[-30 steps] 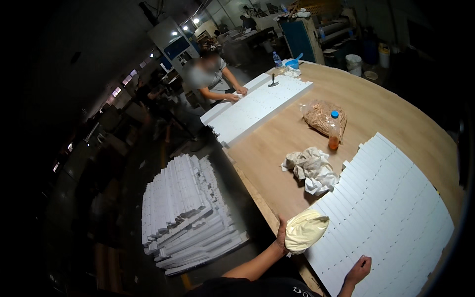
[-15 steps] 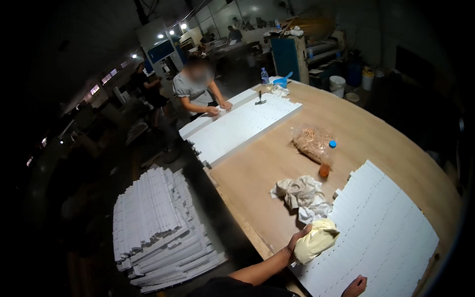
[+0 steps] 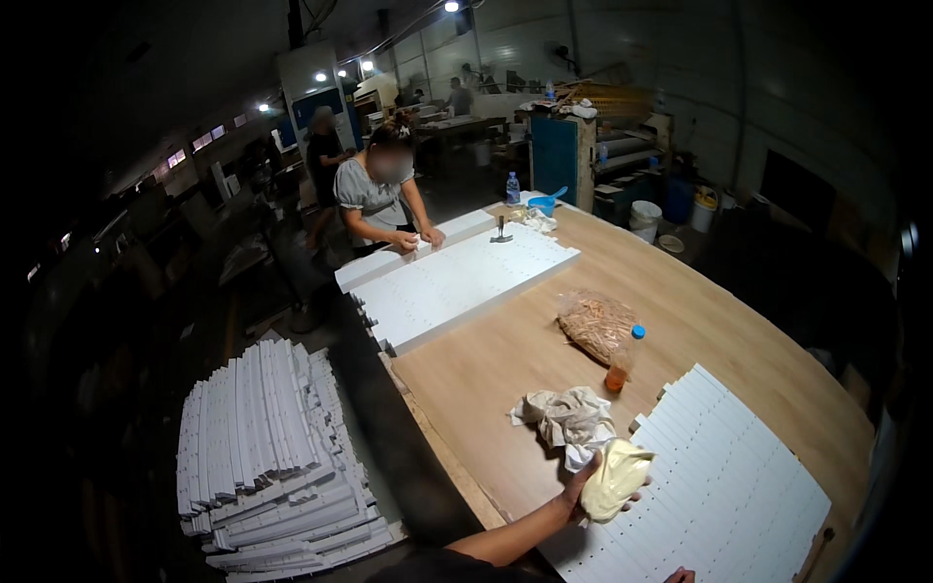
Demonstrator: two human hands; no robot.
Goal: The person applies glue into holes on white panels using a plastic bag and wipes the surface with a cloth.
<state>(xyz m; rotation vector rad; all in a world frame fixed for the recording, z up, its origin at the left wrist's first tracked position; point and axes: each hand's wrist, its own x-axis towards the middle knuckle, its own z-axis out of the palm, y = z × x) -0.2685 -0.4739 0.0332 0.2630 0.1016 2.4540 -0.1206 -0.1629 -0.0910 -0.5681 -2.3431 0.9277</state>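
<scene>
My left hand [image 3: 577,488] is wrapped round a pale yellow, soft lump [image 3: 619,476] with a smooth, creased surface, possibly putty. It is above the near-left edge of a white slatted panel [image 3: 724,476] dotted with rows of small dark marks. At the bottom edge, part of my right hand [image 3: 682,576] shows over the same panel. Its fingers look curled, and whatever they may hold is hidden. Crumpled off-white cloths [image 3: 569,420] lie just beyond my left hand.
The wooden table [image 3: 466,389] carries a bag of small wooden pieces [image 3: 595,325], a blue-capped bottle [image 3: 619,371] and another white panel [image 3: 457,282] with a hammer [image 3: 501,231]. A co-worker [image 3: 379,194] bends over that panel. White slats [image 3: 258,437] are stacked left of the table.
The view has tilted up, so the scene sits lower and more of my right hand is cut off. My left hand still holds the yellow lump, its front now turned more into view.
</scene>
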